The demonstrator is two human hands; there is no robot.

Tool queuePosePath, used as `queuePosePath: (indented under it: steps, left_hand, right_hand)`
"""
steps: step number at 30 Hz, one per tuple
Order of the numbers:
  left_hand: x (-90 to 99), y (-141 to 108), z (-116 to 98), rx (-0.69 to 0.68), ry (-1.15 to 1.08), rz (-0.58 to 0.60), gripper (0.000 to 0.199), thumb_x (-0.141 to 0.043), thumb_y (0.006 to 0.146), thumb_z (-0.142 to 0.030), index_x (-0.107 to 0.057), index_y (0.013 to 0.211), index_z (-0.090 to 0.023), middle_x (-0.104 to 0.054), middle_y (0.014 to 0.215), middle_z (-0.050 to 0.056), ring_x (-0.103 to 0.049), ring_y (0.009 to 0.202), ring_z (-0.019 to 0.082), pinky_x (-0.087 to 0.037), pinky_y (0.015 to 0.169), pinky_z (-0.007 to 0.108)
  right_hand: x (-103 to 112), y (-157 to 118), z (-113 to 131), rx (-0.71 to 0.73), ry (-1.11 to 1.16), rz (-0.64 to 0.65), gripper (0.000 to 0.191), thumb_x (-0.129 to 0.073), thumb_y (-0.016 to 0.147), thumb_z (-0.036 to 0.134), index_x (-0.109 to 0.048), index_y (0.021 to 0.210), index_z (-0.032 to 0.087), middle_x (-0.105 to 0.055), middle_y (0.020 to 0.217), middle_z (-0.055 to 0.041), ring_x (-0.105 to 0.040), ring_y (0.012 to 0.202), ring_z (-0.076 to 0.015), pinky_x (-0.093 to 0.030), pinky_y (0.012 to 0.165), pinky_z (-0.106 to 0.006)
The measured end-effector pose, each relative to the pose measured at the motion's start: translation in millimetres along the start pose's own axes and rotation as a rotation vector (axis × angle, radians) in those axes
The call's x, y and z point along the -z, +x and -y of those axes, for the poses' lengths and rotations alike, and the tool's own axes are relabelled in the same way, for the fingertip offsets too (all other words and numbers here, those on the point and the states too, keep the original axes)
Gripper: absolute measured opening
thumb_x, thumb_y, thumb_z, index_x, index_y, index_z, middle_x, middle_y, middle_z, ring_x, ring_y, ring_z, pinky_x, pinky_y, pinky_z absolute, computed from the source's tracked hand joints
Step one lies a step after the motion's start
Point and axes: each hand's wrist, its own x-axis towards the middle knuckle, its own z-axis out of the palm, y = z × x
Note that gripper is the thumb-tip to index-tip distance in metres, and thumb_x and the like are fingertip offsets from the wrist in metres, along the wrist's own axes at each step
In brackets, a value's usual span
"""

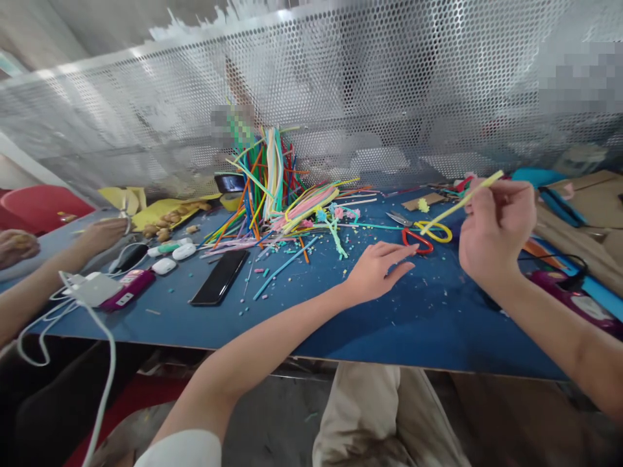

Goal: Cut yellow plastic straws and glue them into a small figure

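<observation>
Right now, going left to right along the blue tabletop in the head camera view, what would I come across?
White power adapter, black phone, light blue strip, your left hand, your right hand holding a yellow strip.

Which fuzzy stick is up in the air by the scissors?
The pale yellow stick, pinched in the right hand, slanting up from beside the scissors. The light blue stick, though, lies flat beside the phone.

Left grip parted, right grip pinched.
</observation>
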Motion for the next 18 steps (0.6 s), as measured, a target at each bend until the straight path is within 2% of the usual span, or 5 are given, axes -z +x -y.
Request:
queuePosePath:
  steps: [5, 9, 13, 16, 18]
  left_hand:
    - [3.8, -0.2, -5.0, 0.053, -0.012, 0.01, 0.029, -0.048, 0.099, -0.041, -0.059, 0.117, -0.021, -0.069, 0.113, 0.006, -0.063, 0.102, 0.018, -0.048, 0.093, 0.036]
    - [7.1, 0.7, -5.1, 0.083, -0.028, -0.034, 0.036, -0.051, 0.097, -0.044, -0.052, 0.123, -0.019, -0.067, 0.114, 0.007, -0.063, 0.101, 0.018, -0.048, 0.093, 0.035]
    - [3.0, -0.7, -1.9, 0.057, -0.012, 0.043, 0.027, -0.048, 0.099, -0.04, -0.056, 0.117, -0.021, -0.067, 0.115, 0.005, -0.063, 0.103, 0.018, -0.047, 0.091, 0.034]
    - [-0.8, -2.3, -2.4, 0.121, 0.03, 0.037, 0.022, -0.047, 0.099, -0.039, -0.057, 0.104, -0.019, -0.068, 0.098, 0.004, -0.063, 0.089, 0.016, -0.047, 0.084, 0.033]
    - [-1.6, -2.6, -3.2, 0.168, 0.054, -0.007, 0.024, -0.049, 0.098, -0.041, -0.055, 0.104, -0.018, -0.066, 0.09, 0.003, -0.062, 0.082, 0.016, -0.047, 0.08, 0.032]
  right_hand:
    - [5.3, -15.8, 5.7, -0.085, 0.153, 0.097, 0.009, -0.059, 0.089, 0.032, -0.052, 0.095, 0.028, -0.062, 0.094, -0.0034, -0.063, 0.089, -0.0212, -0.05, 0.089, -0.045]
    - [-4.0, -26.9, 1.5, -0.153, 0.245, 0.204, 0.011, -0.063, 0.088, 0.029, -0.055, 0.094, 0.026, -0.063, 0.092, -0.0025, -0.062, 0.085, -0.0182, -0.05, 0.084, -0.038]
    - [-13.6, -38.3, -9.8, -0.26, 0.28, 0.257, 0.01, -0.063, 0.088, 0.029, -0.056, 0.094, 0.023, -0.061, 0.086, -0.0006, -0.06, 0.08, -0.0155, -0.048, 0.078, -0.032]
    - [-16.3, -41.4, -15.9, -0.318, 0.315, 0.269, 0.012, -0.064, 0.089, 0.029, -0.056, 0.096, 0.022, -0.06, 0.087, -0.0004, -0.057, 0.078, -0.0138, -0.046, 0.075, -0.03]
    - [-16.4, -40.7, -17.6, -0.342, 0.316, 0.269, 0.013, -0.063, 0.089, 0.03, -0.055, 0.096, 0.023, -0.06, 0.088, -0.0002, -0.055, 0.077, -0.0133, -0.045, 0.074, -0.03]
